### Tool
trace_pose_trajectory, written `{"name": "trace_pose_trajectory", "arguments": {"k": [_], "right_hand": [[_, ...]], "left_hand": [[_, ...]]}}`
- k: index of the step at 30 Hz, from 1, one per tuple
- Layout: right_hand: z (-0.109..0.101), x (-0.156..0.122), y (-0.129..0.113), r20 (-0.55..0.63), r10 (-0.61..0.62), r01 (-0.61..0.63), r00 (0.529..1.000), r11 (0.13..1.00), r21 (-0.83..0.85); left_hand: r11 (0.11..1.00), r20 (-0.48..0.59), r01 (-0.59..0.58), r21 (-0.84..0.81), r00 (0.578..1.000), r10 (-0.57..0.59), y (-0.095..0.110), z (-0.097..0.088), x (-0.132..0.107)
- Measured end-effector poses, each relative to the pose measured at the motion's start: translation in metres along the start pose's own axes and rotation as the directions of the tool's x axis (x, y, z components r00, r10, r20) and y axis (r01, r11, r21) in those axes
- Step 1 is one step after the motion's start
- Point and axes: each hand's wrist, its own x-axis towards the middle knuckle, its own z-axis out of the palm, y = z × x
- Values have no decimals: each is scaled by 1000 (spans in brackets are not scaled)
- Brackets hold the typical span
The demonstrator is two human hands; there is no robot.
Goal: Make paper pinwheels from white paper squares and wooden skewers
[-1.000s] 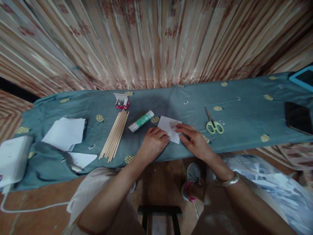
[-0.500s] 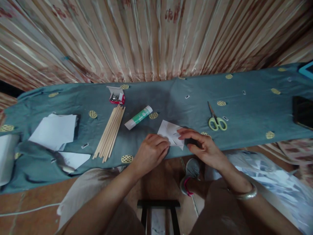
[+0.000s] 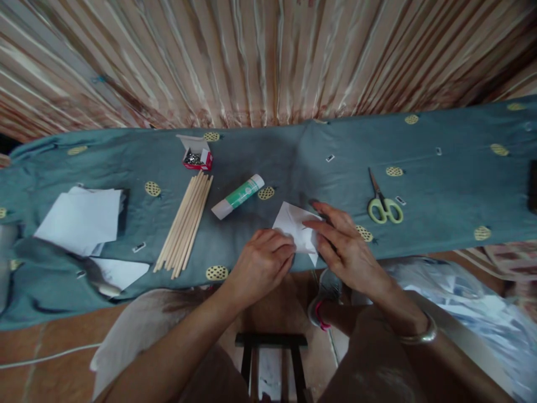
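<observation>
At the left of the cloth-covered counter point(image 3: 272, 157) lies a stack of white paper sheets point(image 3: 84, 218), with a separate white paper piece point(image 3: 126, 271) partly under a fold of the cloth just nearer the person. Next comes a bundle of wooden sticks point(image 3: 184, 224), slanting away from the person, and beyond its far end a small red box point(image 3: 197, 159), lid up, full of shiny metal bits; any print on it is too small to read. The glue stick point(image 3: 238, 197) beside them wears a green label with pale lettering — also too small to make out. The left hand point(image 3: 266, 260) reaches in with wrist low and fingers curled together, gripping the near left edge of the folded white paper point(image 3: 289, 221), which sits at the counter's near side between the two hands. The right hand point(image 3: 346, 246) comes from the other side, palm down and fingers parted — open, holding nothing — its fingertips at the paper's right side; a silver bangle point(image 3: 425, 333) circles that wrist. Further right, green-handled scissors point(image 3: 382, 204) lie with blades pointing away from the person, beside a small printed rectangle on the cloth, its marks unreadable.
</observation>
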Motion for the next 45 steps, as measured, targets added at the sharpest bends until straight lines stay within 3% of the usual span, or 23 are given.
{"name": "trace_pose_trajectory", "arguments": {"k": [6, 13, 21, 28, 34, 39, 45], "right_hand": [[4, 2, 2, 60, -54, 55, 997, 998, -22], [7, 3, 0, 31, -103, 103, 994, 995, 2], [5, -4, 7, 32, 45, -50, 998, 984, 169], [6, -2, 6, 22, 17, -20, 1000, 988, 152], [-3, -7, 0, 67, 171, -183, 983, 943, 280], [-4, -10, 0, 132, 150, -184, 980, 934, 307], [1, -5, -1, 108, 162, -191, 981, 912, 363]], "left_hand": [[999, 0, 16, -32, 1000, -16, -1, 1, -1], [997, 15, 48, -53, 999, -47, -2, 1, -2], [996, 24, 56, -64, 998, -55, -2, 0, -1], [994, 16, 63, -94, 998, -61, -3, 2, -1], [982, -14, 90, -166, 995, -94, -4, 5, -3], [981, -18, 95, -167, 995, -99, -3, 6, -5], [984, 2, 105, -147, 994, -105, -2, 5, -4]]}}
